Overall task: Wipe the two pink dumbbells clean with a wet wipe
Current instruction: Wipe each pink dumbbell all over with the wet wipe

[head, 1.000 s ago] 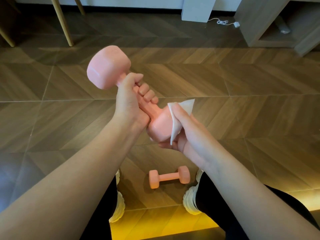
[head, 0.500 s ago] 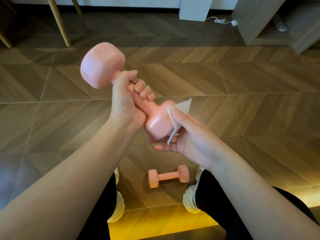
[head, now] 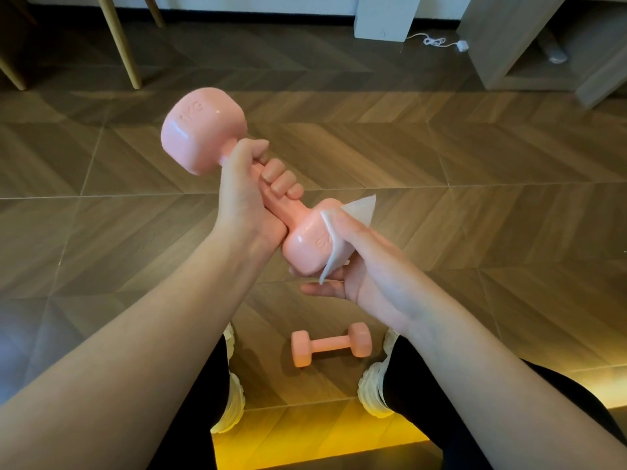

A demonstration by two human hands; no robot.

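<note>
Left hand: the left hand (head: 247, 195) is wrapped tight round the handle of the held dumbbell (head: 237, 195), fingers curled over the bar, thumb up toward the far head.

Right hand: the right hand (head: 359, 266) has the wet wipe (head: 342, 239) pressed against the near head, thumb on top of the cloth, fingers cupped underneath. One corner of the wipe pokes up free beyond the thumb.

Held dumbbell: up in the air between both hands, clear of the floor. Its long axis runs on a slant, far head up and out past the left hand, near head down against the right palm.

Second dumbbell: the second dumbbell (head: 330, 344) lies on the wooden floor (head: 475, 215), below the hands and between the two white shoes (head: 373, 388), touched by neither hand. Its bar lies crosswise to the person, almost level.

Key relation: that floor dumbbell sits nearly straight under the right wrist, so the right hand looks the nearer one. But it's busy with the wipe, and the left is busy holding.

Step in hand: wiping the near head, I'd say. The far head and the bar under the left fingers look like they remain.

Next call: probably a turn of the bar in the left grip, or a slide of the wipe up toward the handle, before anyone reaches down.
</note>
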